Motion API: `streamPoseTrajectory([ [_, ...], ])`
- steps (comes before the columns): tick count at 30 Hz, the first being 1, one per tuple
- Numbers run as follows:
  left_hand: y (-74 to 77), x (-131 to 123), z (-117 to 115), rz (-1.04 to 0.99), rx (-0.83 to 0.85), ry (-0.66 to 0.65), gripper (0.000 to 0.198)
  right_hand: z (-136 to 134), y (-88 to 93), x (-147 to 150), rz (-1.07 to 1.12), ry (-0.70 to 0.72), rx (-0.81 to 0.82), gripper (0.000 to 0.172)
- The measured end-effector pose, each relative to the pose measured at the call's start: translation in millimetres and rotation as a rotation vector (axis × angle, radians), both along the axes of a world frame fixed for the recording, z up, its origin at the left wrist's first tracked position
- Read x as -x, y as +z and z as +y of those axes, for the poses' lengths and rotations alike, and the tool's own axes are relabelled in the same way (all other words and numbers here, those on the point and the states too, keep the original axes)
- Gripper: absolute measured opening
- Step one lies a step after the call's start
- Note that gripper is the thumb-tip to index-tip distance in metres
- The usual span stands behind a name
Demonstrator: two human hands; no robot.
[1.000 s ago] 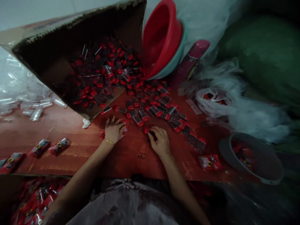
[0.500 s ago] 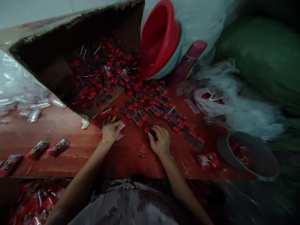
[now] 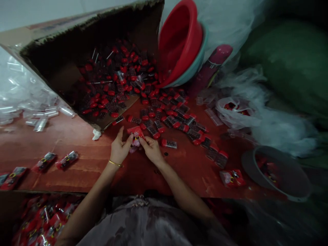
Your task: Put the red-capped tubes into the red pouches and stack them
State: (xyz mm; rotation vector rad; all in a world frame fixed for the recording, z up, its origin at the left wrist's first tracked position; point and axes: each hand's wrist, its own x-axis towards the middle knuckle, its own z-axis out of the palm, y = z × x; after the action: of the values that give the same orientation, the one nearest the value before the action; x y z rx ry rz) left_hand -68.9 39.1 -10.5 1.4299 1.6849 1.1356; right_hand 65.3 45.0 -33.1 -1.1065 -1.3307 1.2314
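My left hand (image 3: 120,149), a gold bracelet on its wrist, and my right hand (image 3: 151,149) meet over the red tabletop (image 3: 102,164) and both pinch a small red packet (image 3: 135,131) held between their fingertips. Just right of my right hand lies one red-capped clear case (image 3: 169,143). Several more such cases (image 3: 166,116) spill from a tipped cardboard box (image 3: 84,68) behind my hands.
Stacked red and teal basins (image 3: 181,44) lean at the back. A grey bowl (image 3: 279,174) with red packets sits at the right. Filled red packets (image 3: 55,160) lie left, clear tubes (image 3: 38,118) far left, and plastic bags (image 3: 238,112) right. A box of packets (image 3: 38,222) stands below the table edge.
My right hand left the case it was touching and moved left to join my left hand. The red packet was lifted off the table and is held by both hands.
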Motion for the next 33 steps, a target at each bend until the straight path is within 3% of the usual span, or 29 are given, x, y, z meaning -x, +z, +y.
streamPoseTrajectory([
  [3,-8.4,4.6,5.8,-0.254,0.104,-0.028,0.069,-1.2,-6.9,-2.6,-0.029,0.044,0.054,0.042],
  [5,-14.1,6.8,8.4,-0.268,0.108,-0.042,0.068,-1.2,-11.1,-5.0,-0.094,0.02,0.05,0.045],
  [9,-19.1,10.5,7.8,0.124,0.076,-0.004,0.053,1.0,-16.5,-9.9,-0.238,-0.122,-0.033,0.041],
  [14,-10.6,4.9,2.5,0.756,-0.013,-0.088,0.041,4.2,-18.5,-16.7,-0.223,-0.152,-0.048,0.039],
  [16,-7.4,0.0,1.3,0.868,-0.07,-0.101,0.045,3.4,-18.5,-18.8,-0.238,-0.159,-0.071,0.038],
  [19,-5.5,-3.8,0.8,0.884,-0.095,-0.14,0.052,0.2,-17.3,-20.2,-0.286,-0.19,-0.14,0.038],
  [22,-3.6,-1.4,0.8,0.795,-0.095,-0.254,0.049,-1.7,-15.7,-20.7,-0.312,-0.251,-0.205,0.04],
  [25,2.0,0.9,-0.2,0.511,-0.074,-0.325,0.043,-0.5,-15.0,-22.4,-0.309,-0.262,-0.217,0.039],
  [30,14.0,-13.7,-0.9,-0.236,0.214,-0.169,0.042,0.0,-14.2,-20.8,-0.22,-0.146,-0.203,0.031],
  [33,15.9,-26.3,-0.6,-0.555,0.212,-0.076,0.037,-4.2,-8.5,-14.7,-0.217,-0.14,-0.226,0.032],
])
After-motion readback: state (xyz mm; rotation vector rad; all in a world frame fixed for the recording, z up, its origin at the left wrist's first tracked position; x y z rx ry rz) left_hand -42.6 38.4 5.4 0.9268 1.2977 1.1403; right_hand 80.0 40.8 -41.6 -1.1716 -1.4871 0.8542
